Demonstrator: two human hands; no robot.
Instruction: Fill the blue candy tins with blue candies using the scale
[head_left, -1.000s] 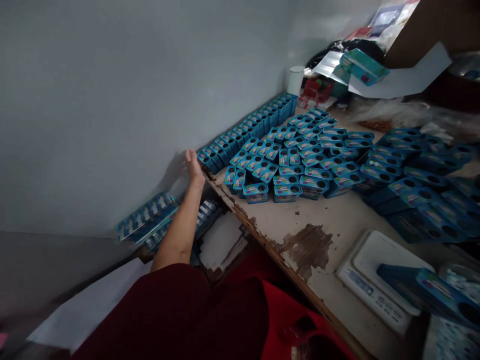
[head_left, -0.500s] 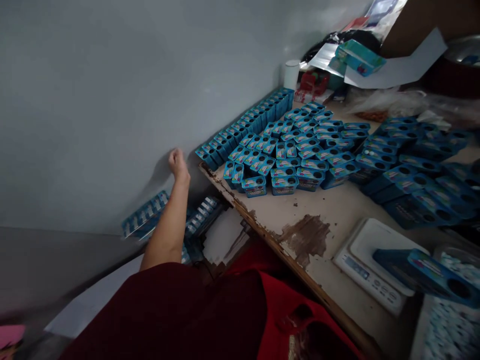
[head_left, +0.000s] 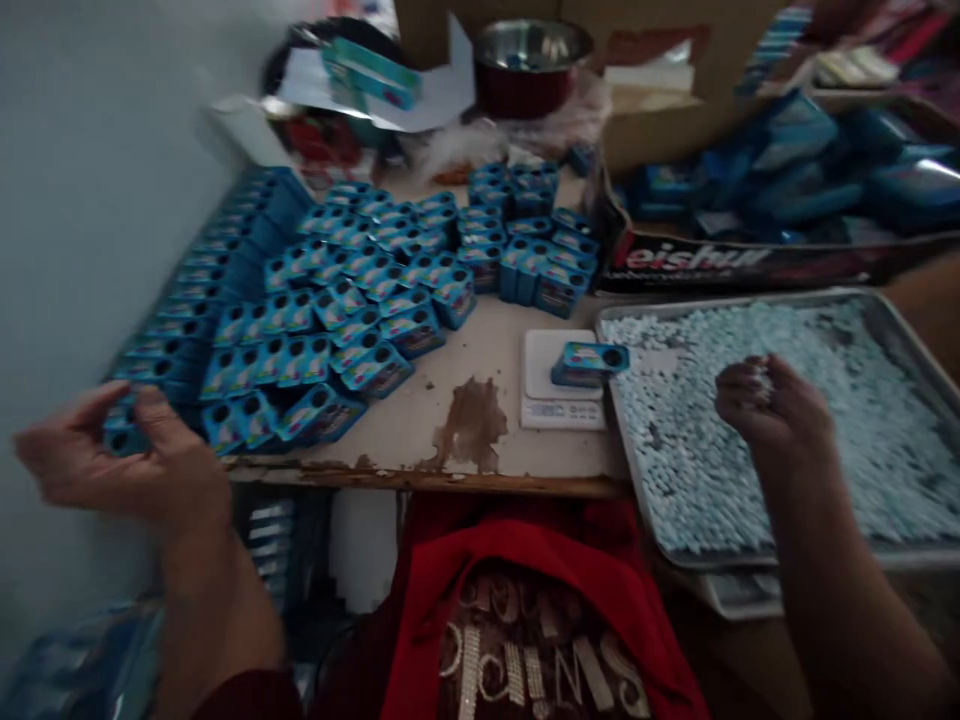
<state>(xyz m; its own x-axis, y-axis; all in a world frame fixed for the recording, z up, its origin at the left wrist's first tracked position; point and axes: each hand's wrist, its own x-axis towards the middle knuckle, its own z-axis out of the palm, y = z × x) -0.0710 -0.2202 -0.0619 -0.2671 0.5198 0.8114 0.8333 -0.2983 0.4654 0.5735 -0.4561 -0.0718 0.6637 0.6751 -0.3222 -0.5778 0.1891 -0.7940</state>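
My left hand (head_left: 142,455) is at the left end of the table, its thumb and fingers closed around a small blue box (head_left: 124,428) at the near end of the row along the wall. My right hand (head_left: 780,405) is over a metal tray (head_left: 637,500) of small pale mint-coloured pellets (head_left: 705,470). Its fingers are curled up around a few of these pellets. Between the hands, many blue boxes (head_left: 330,320) with round dark holes stand in tight groups. One blue box (head_left: 585,362) lies on a white digital scale (head_left: 562,412).
A carton (head_left: 735,262) filled with blue packs sits behind the tray. At the back are a metal bowl (head_left: 529,75) and white paper holding a blue-green box (head_left: 371,75). The table's front edge (head_left: 420,482) is worn, and a wall (head_left: 67,250) borders the left side.
The view has swung right, bringing the tray and carton into sight. My left hand was empty beside the wall and is now on a blue box. My right hand has come into view with pellets.
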